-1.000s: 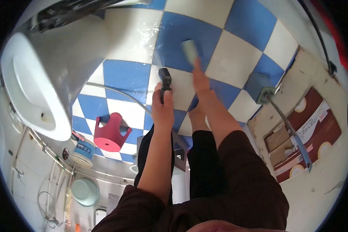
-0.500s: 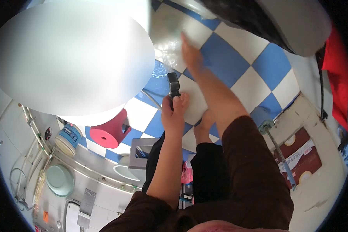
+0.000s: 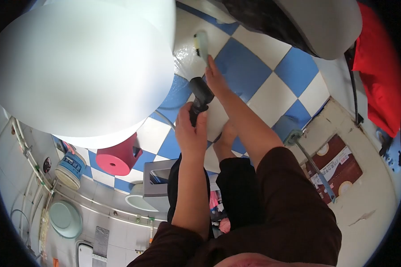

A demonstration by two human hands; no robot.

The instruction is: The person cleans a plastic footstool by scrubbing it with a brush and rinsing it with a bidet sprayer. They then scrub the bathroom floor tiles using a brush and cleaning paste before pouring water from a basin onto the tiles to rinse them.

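Observation:
My left hand point(image 3: 190, 129) is closed around the grip of a black spray nozzle point(image 3: 201, 90). Water point(image 3: 185, 66) fans out of its head toward the tiled floor. Just beyond the nozzle, my right hand point(image 3: 216, 79) grips a pale scrubbing brush point(image 3: 201, 43) by its handle, the bristles facing left toward the spray. Beside both hands on the left bulges a large white rounded object point(image 3: 80, 71), whose kind I cannot make out. A thin hose point(image 3: 165, 118) runs near my left hand.
Blue and white tiles point(image 3: 240, 66) cover the wet floor. A red stool point(image 3: 116, 160), a labelled bucket point(image 3: 70, 170) and a grey box-like item point(image 3: 158, 180) stand at lower left. To the right, a long-handled mop or brush point(image 3: 314, 164) leans by a worn door point(image 3: 365, 191).
The brush, blurred or out of sight before, now shows in my right hand, which has shifted slightly down. The nozzle has turned and appears larger. The whole view has shifted a little.

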